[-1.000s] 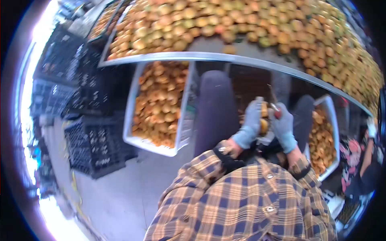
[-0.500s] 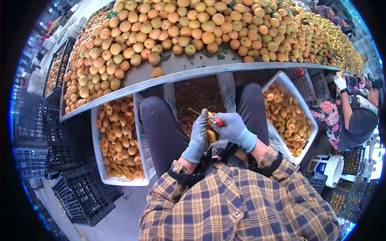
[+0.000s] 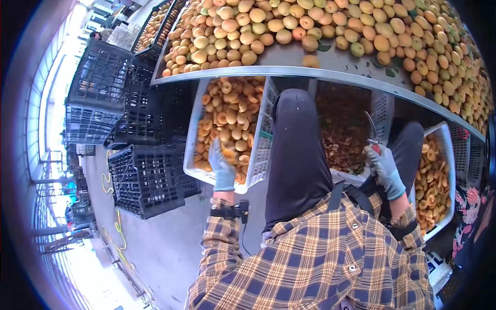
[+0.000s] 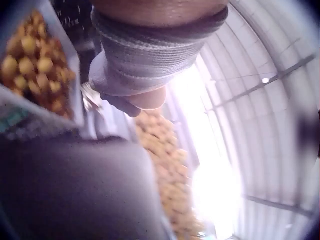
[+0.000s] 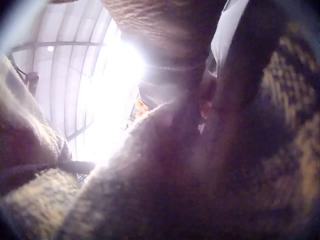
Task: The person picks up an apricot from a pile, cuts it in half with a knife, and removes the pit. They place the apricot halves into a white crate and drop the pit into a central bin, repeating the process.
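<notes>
My gloved left hand is over the white crate of halved fruit, fingers extended, with an orange piece beside them. In the left wrist view the glove hides most of the fingers, and a rounded pale-orange shape shows at its lower edge. My gloved right hand grips the red handle of a tool whose thin curved blade points up, near a crate of dark brown bits. The right wrist view is mostly sleeve and glare; fingers are hidden there.
A metal-edged table heaped with whole fruit spans the front. Another white crate of halves stands at the right, beside a person's floral clothing. Black crates are stacked at the left, and a yellow hose lies on the floor.
The hands were together around fruit between the knees. My left hand has moved left to the fruit crate; my right hand keeps the tool. The head view has swung left.
</notes>
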Action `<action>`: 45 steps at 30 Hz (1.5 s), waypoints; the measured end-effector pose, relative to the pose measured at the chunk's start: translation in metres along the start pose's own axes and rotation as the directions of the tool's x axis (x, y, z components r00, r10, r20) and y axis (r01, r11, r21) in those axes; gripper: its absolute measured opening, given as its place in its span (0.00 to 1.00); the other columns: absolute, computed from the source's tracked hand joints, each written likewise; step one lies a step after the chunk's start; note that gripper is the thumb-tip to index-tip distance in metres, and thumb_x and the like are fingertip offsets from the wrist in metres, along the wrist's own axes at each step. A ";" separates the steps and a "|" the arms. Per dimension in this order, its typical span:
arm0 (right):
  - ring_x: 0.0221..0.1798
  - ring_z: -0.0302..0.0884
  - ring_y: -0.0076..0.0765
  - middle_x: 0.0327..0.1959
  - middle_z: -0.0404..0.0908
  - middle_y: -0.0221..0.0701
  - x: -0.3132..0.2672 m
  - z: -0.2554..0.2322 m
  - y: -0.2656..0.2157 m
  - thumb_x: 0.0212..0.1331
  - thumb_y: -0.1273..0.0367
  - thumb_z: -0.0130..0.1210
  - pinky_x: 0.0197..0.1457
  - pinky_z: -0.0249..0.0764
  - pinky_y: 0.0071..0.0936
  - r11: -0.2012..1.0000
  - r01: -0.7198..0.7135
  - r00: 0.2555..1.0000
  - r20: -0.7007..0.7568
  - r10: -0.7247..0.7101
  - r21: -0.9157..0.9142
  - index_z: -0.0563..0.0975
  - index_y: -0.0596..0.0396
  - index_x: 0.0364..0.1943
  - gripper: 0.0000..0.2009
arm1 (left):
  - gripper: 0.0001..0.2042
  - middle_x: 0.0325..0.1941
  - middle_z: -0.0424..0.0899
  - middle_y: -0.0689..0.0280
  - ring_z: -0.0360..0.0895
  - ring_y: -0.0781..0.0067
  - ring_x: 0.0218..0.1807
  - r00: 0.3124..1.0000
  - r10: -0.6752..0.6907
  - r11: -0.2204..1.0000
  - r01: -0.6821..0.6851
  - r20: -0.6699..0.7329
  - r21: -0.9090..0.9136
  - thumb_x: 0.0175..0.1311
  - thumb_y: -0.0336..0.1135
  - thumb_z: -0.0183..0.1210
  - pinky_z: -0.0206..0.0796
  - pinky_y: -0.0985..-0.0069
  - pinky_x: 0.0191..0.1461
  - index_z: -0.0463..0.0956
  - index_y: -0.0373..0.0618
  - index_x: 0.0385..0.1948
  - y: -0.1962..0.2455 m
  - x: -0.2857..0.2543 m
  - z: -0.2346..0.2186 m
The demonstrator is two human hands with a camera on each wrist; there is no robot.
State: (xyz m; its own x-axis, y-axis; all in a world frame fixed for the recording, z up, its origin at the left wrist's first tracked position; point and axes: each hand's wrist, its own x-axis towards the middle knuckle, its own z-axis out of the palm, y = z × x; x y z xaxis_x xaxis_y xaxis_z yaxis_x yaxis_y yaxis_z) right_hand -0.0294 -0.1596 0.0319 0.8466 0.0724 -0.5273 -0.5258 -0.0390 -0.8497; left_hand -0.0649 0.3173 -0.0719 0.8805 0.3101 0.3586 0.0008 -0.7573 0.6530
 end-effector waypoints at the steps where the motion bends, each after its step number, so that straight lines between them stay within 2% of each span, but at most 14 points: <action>1: 0.16 0.56 0.11 0.16 0.66 0.15 -0.001 -0.003 -0.002 0.60 0.59 0.57 0.18 0.53 0.13 1.000 -0.003 1.000 0.003 0.003 -0.011 0.75 0.53 0.30 0.12 | 0.28 0.60 0.69 0.56 0.67 0.55 0.62 0.870 -0.444 0.706 0.487 0.214 -0.514 0.63 0.51 0.45 0.58 0.60 0.64 0.62 0.41 0.60 -0.087 -0.026 -0.002; 2: 0.16 0.57 0.11 0.16 0.66 0.15 0.000 -0.003 -0.003 0.60 0.60 0.57 0.18 0.53 0.13 1.000 -0.012 1.000 0.000 0.012 -0.023 0.75 0.53 0.30 0.11 | 0.28 0.60 0.69 0.56 0.67 0.55 0.62 0.871 -0.441 0.711 0.486 0.217 -0.508 0.63 0.51 0.45 0.58 0.60 0.64 0.62 0.41 0.60 -0.121 -0.040 -0.012; 4: 0.16 0.57 0.11 0.17 0.66 0.16 -0.001 -0.002 -0.002 0.61 0.62 0.56 0.18 0.53 0.13 0.999 0.018 1.000 -0.001 -0.018 -0.029 0.74 0.53 0.30 0.10 | 0.31 0.63 0.67 0.62 0.65 0.54 0.62 0.756 -0.441 0.192 0.606 0.484 -0.772 0.63 0.60 0.42 0.58 0.54 0.63 0.61 0.48 0.62 -0.149 -0.059 -0.023; 6: 0.15 0.55 0.10 0.17 0.65 0.15 0.000 -0.003 -0.002 0.61 0.63 0.55 0.17 0.51 0.12 1.000 0.003 1.000 -0.008 -0.003 0.001 0.75 0.53 0.31 0.09 | 0.32 0.65 0.65 0.66 0.66 0.56 0.61 0.280 -0.904 -0.019 0.729 0.324 -0.684 0.63 0.65 0.39 0.58 0.50 0.61 0.60 0.54 0.62 -0.045 -0.018 -0.045; 8: 0.18 0.59 0.12 0.19 0.67 0.17 -0.004 -0.003 -0.005 0.61 0.63 0.55 0.20 0.56 0.13 1.000 -0.023 1.000 -0.020 0.023 -0.021 0.75 0.54 0.33 0.09 | 0.28 0.60 0.71 0.61 0.70 0.58 0.56 0.285 -0.888 -0.064 0.701 0.361 -0.710 0.66 0.58 0.42 0.61 0.57 0.60 0.65 0.47 0.59 -0.047 -0.011 -0.050; 10: 0.29 0.71 0.21 0.26 0.75 0.24 -0.001 -0.009 0.001 0.58 0.66 0.58 0.34 0.70 0.21 0.965 0.143 0.985 -0.061 -0.160 -0.221 0.76 0.57 0.39 0.10 | 0.22 0.51 0.76 0.57 0.73 0.60 0.51 0.812 -0.568 0.804 0.583 -0.135 0.120 0.69 0.48 0.45 0.63 0.65 0.56 0.70 0.38 0.52 -0.114 -0.002 -0.030; 13: 0.33 0.72 0.27 0.29 0.77 0.32 -0.005 -0.014 -0.003 0.54 0.64 0.62 0.41 0.71 0.27 0.820 0.377 0.881 -0.105 -0.461 -0.431 0.76 0.58 0.38 0.13 | 0.15 0.46 0.78 0.55 0.74 0.64 0.47 0.963 -0.265 0.959 0.258 -0.055 -0.113 0.66 0.35 0.51 0.65 0.72 0.53 0.72 0.30 0.46 0.026 0.084 0.004; 19: 0.20 0.54 0.29 0.13 0.62 0.33 0.001 -0.004 0.004 0.54 0.57 0.62 0.25 0.60 0.30 0.867 0.233 0.938 -0.132 -0.319 -0.440 0.69 0.58 0.18 0.21 | 0.13 0.38 0.82 0.57 0.78 0.68 0.42 0.947 0.014 0.884 0.138 0.320 -0.447 0.62 0.36 0.55 0.68 0.74 0.48 0.76 0.36 0.41 0.181 0.207 0.119; 24: 0.21 0.58 0.24 0.14 0.64 0.29 -0.011 -0.010 0.003 0.54 0.52 0.61 0.27 0.62 0.27 0.941 0.148 0.963 -0.174 -0.208 -0.305 0.72 0.58 0.21 0.22 | 0.32 0.42 0.80 0.48 0.77 0.50 0.48 0.630 -0.049 0.910 -0.292 0.775 0.295 0.49 0.60 0.58 0.67 0.61 0.51 0.76 0.35 0.42 0.251 0.245 0.182; 27: 0.25 0.68 0.35 0.22 0.73 0.35 -0.019 -0.013 0.001 0.56 0.53 0.59 0.32 0.67 0.30 0.883 0.281 0.920 -0.156 -0.359 -0.376 0.75 0.57 0.32 0.19 | 0.25 0.39 0.82 0.55 0.79 0.61 0.44 0.641 0.143 0.987 -0.031 0.755 -0.160 0.52 0.47 0.62 0.69 0.68 0.49 0.75 0.32 0.43 0.234 0.239 0.203; 30: 0.26 0.70 0.30 0.27 0.75 0.33 -0.029 -0.015 -0.003 0.60 0.54 0.55 0.33 0.68 0.26 0.864 0.370 0.887 -0.146 -0.438 -0.342 0.73 0.56 0.42 0.19 | 0.21 0.43 0.78 0.60 0.77 0.70 0.44 0.641 0.172 0.444 0.627 0.748 -0.640 0.56 0.30 0.59 0.71 0.78 0.47 0.69 0.36 0.52 0.274 0.198 0.157; 33: 0.22 0.59 0.12 0.21 0.65 0.19 -0.045 -0.004 -0.041 0.65 0.53 0.47 0.25 0.58 0.12 0.947 0.229 0.966 0.070 -0.250 0.225 0.71 0.53 0.44 0.17 | 0.23 0.52 0.74 0.54 0.75 0.60 0.51 0.596 0.365 0.011 0.765 0.715 -0.643 0.60 0.32 0.54 0.69 0.69 0.53 0.64 0.35 0.57 0.296 0.132 0.135; 38: 0.25 0.60 0.15 0.20 0.66 0.21 -0.048 -0.003 -0.033 0.67 0.54 0.45 0.28 0.62 0.18 0.945 0.297 0.946 0.094 -0.311 0.137 0.71 0.55 0.38 0.17 | 0.24 0.56 0.71 0.52 0.71 0.56 0.55 0.416 0.371 -0.480 0.851 0.830 -0.212 0.65 0.39 0.52 0.70 0.68 0.51 0.61 0.42 0.61 0.310 0.033 0.147; 45: 0.23 0.60 0.16 0.19 0.64 0.22 -0.071 -0.009 -0.018 0.69 0.57 0.42 0.27 0.61 0.18 0.974 0.222 0.974 0.030 -0.223 0.042 0.69 0.55 0.34 0.16 | 0.20 0.50 0.75 0.55 0.73 0.58 0.53 0.305 0.272 -0.609 0.789 0.913 -0.082 0.64 0.41 0.54 0.73 0.64 0.53 0.67 0.42 0.55 0.313 -0.010 0.166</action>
State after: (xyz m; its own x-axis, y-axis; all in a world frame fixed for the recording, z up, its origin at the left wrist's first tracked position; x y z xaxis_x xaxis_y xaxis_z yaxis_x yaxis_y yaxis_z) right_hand -0.0790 -0.1729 0.0845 0.9399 0.1088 -0.3238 -0.3277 0.0198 -0.9446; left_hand 0.0057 -0.0181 0.0181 0.7015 -0.6357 -0.3223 0.6551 0.7532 -0.0598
